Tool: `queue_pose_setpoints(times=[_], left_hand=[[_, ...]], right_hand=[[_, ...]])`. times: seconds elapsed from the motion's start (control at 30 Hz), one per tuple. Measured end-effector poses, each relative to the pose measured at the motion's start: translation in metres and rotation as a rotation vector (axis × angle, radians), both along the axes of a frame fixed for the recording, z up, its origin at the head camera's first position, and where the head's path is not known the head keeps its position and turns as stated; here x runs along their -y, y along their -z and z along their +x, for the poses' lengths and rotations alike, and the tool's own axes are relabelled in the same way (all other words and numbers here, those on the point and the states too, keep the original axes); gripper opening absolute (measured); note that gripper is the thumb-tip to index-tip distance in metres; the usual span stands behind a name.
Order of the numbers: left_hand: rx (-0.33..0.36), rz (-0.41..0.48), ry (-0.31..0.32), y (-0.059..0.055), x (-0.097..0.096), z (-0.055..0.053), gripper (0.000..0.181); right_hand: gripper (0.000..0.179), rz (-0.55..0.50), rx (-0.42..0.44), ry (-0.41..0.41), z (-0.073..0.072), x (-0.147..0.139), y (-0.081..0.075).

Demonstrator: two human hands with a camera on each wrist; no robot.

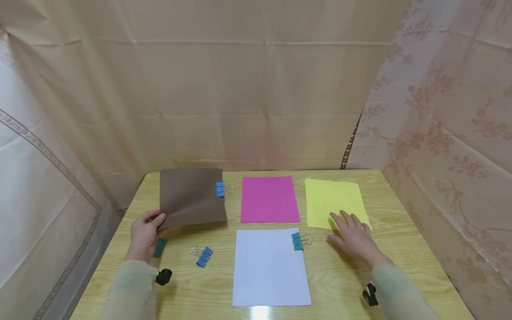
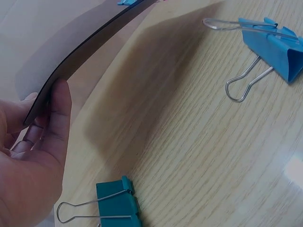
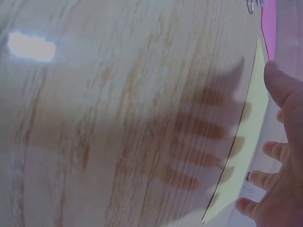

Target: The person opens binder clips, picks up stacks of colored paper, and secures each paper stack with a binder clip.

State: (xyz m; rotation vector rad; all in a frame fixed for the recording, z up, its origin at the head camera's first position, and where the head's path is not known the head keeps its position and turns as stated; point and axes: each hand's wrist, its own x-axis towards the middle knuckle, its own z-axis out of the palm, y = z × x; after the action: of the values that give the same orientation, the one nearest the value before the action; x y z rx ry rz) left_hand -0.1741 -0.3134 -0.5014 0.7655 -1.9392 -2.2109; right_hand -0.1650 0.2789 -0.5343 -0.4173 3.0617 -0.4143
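Observation:
At the table's left, my left hand [image 1: 144,233] pinches the near left corner of a dark brown paper stack [image 1: 192,195], thumb on top. The stack is lifted at that corner and casts a shadow on the wood. A blue binder clip [image 1: 220,189] grips its right edge. On the right, my right hand [image 1: 354,238] hovers with fingers spread over the near edge of a yellow paper stack [image 1: 334,200], holding nothing. Below the left hand lie a green binder clip [image 2: 116,205] and a loose blue binder clip [image 2: 274,47].
A magenta paper stack [image 1: 269,200] lies at the back middle. White paper [image 1: 270,271] lies in front of it, a teal binder clip [image 1: 297,241] on its upper right edge. Curtains [image 1: 256,89] hang behind and beside the wooden table [image 1: 192,293].

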Motion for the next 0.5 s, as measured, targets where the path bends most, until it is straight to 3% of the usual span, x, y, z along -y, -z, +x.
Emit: queue_pose_setpoints(times=[0.23, 0.5], left_hand=[[0.017, 0.033, -0.015, -0.0003, 0.0051, -0.0011, 0.008], [0.049, -0.030, 0.005, -0.0012, 0.0096, -0.0015, 0.015]], right_hand=[[0.072, -0.011, 0.046, 0.006, 0.0033, -0.0011, 0.0028], [0.072, -0.002, 0.049, 0.001, 0.0064, -0.0003, 0.0038]])
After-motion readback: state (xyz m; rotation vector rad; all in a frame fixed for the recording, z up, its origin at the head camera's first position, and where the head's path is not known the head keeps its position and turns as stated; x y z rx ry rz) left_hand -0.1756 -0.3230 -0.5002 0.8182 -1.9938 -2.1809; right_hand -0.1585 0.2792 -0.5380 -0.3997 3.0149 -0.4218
